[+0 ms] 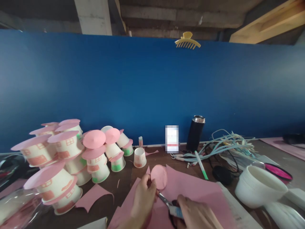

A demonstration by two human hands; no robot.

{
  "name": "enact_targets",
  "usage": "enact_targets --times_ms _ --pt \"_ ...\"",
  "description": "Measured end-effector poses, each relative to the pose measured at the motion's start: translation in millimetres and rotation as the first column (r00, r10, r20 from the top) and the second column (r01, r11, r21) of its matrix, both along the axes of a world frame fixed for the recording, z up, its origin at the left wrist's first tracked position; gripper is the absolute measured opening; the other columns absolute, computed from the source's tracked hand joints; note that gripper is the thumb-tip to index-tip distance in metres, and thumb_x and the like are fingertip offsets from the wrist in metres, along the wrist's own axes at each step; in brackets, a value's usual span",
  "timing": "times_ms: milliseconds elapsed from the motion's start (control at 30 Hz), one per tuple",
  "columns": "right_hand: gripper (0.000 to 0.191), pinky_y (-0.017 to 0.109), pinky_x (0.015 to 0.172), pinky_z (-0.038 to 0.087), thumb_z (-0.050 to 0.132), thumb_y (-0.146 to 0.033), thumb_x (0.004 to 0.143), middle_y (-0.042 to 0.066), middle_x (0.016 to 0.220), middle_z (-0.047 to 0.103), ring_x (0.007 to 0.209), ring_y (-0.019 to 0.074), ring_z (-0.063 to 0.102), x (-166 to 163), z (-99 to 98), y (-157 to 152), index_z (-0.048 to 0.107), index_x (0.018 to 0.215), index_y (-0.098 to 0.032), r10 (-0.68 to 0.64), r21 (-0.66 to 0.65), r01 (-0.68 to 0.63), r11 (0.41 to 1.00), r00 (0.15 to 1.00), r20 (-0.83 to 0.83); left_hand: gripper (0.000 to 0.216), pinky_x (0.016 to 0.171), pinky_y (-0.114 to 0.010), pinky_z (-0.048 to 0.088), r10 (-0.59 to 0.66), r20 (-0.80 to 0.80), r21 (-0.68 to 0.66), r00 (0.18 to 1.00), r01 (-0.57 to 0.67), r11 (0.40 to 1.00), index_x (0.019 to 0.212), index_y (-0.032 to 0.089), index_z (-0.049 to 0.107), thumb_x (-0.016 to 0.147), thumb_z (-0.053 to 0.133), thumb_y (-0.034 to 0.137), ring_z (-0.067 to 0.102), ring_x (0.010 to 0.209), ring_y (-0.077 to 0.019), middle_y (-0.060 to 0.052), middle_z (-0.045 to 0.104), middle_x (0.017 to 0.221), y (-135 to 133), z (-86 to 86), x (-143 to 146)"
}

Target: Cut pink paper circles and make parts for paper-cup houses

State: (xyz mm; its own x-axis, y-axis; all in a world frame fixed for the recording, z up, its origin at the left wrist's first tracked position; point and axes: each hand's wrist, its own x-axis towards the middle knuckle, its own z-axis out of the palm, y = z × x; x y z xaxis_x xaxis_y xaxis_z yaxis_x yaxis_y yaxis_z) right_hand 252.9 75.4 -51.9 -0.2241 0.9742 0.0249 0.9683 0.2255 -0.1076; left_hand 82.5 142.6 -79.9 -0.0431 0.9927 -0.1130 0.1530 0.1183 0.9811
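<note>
My left hand [143, 198] pinches a round pink paper disc [159, 176] and holds it upright above a pink paper sheet [190, 190]. My right hand [193, 214] is closed on a pair of scissors [170, 205], whose blades point at the lower edge of the disc. Both hands are low in the view, at the near edge of a brown table [124, 178].
A heap of white paper cups with pink cone roofs [69, 159] fills the left. One cup [139, 157] stands alone. A black flask [195, 133], a green-tipped pen [201, 165], tangled cables [226, 143], stacked white cups [259, 187] and pink offcuts [94, 195] lie around. A blue partition [152, 89] stands behind.
</note>
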Motion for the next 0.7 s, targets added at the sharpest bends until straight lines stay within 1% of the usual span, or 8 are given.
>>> enact_targets --times_ms 100,200,367,433,533,600,633,700 --pt "0.016 0.032 0.054 0.042 0.054 -0.016 0.08 0.012 0.082 0.079 0.074 0.0359 0.076 11.6 8.9 11.0 0.067 0.088 -0.018 -0.067 0.003 0.067 0.998 0.998 0.014 0.017 0.04 -0.019 0.036 -0.008 -0.011 0.017 1.0 0.008 1.0 0.071 0.022 0.045 0.087 0.049 0.02 0.05 0.041 -0.0111 0.005 0.055 0.051 -0.6 0.6 0.5" --pt "0.017 0.035 0.056 0.044 0.051 -0.019 0.083 0.015 0.087 0.079 0.077 0.0386 0.075 26.6 13.9 21.6 0.066 0.092 -0.017 -0.124 0.004 0.124 0.992 0.992 0.004 0.016 0.041 -0.02 0.037 -0.016 -0.017 0.018 1.0 0.016 1.0 0.071 0.022 0.046 0.086 0.048 0.02 0.051 0.042 -0.0112 0.004 0.056 0.053 -0.3 3.8 -0.5" --pt "0.016 0.04 0.064 0.047 0.048 -0.015 0.085 0.018 0.091 0.078 0.085 0.0417 0.073 47.5 24.4 32.1 0.063 0.089 -0.017 -0.177 0.009 0.177 0.984 0.983 -0.058 0.007 0.045 -0.021 0.041 -0.101 -0.025 -0.002 0.995 0.101 0.995 0.074 0.02 0.051 0.081 0.051 0.022 0.056 0.046 -0.0133 0.002 0.061 0.056 -0.1 22.0 -7.6" --pt "0.015 0.039 0.063 0.049 0.047 -0.018 0.086 0.017 0.092 0.078 0.085 0.0397 0.074 52.2 28.9 34.0 0.06 0.092 -0.018 -0.204 0.011 0.206 0.978 0.972 -0.113 0.005 0.046 -0.023 0.043 -0.177 -0.034 -0.023 0.984 0.177 0.984 0.078 0.019 0.056 0.077 0.058 0.024 0.059 0.048 -0.0155 0.0 0.065 0.057 -1.2 31.9 -12.7" --pt "0.018 0.033 0.07 0.053 0.041 -0.03 0.093 0.012 0.102 0.076 0.092 0.0301 0.074 51.7 34.9 32.4 0.053 0.104 -0.022 -0.221 0.02 0.234 0.972 0.938 -0.267 0.021 0.048 -0.026 0.046 -0.319 -0.062 -0.136 0.946 0.309 0.941 0.093 0.018 0.059 0.073 0.061 0.027 0.063 0.049 -0.0201 -0.002 0.069 0.057 -3.5 43.5 -21.0" --pt "0.023 0.029 0.077 0.054 0.039 -0.038 0.095 0.01 0.105 0.075 0.096 0.0242 0.072 45.3 38.3 26.8 0.049 0.108 -0.023 -0.172 0.029 0.211 0.977 0.861 -0.478 0.026 0.053 -0.028 0.046 -0.337 -0.266 -0.151 0.903 0.306 0.94 0.095 0.018 0.062 0.071 0.062 0.025 0.066 0.057 -0.0241 -0.005 0.07 0.061 -5.0 48.4 -25.3" --pt "0.024 0.028 0.079 0.054 0.04 -0.041 0.094 0.009 0.104 0.074 0.095 0.0231 0.072 40.6 39.5 22.7 0.049 0.108 -0.024 -0.129 0.036 0.184 0.982 0.8 -0.586 0.026 0.057 -0.03 0.046 -0.296 -0.405 -0.115 0.865 0.273 0.955 0.096 0.017 0.063 0.07 0.062 0.025 0.068 0.064 -0.0266 -0.008 0.071 0.066 -5.9 50.1 -26.8" --pt "0.022 0.029 0.082 0.054 0.044 -0.04 0.093 0.009 0.104 0.073 0.095 0.0233 0.071 29.6 39.2 13.6 0.051 0.107 -0.024 -0.021 0.091 0.115 0.989 0.722 -0.691 0.025 0.066 -0.032 0.044 -0.124 -0.625 0.047 0.771 0.195 0.98 0.097 0.018 0.067 0.074 0.061 0.026 0.067 0.077 -0.0297 -0.011 0.071 0.08 -8.5 53.2 -27.6"
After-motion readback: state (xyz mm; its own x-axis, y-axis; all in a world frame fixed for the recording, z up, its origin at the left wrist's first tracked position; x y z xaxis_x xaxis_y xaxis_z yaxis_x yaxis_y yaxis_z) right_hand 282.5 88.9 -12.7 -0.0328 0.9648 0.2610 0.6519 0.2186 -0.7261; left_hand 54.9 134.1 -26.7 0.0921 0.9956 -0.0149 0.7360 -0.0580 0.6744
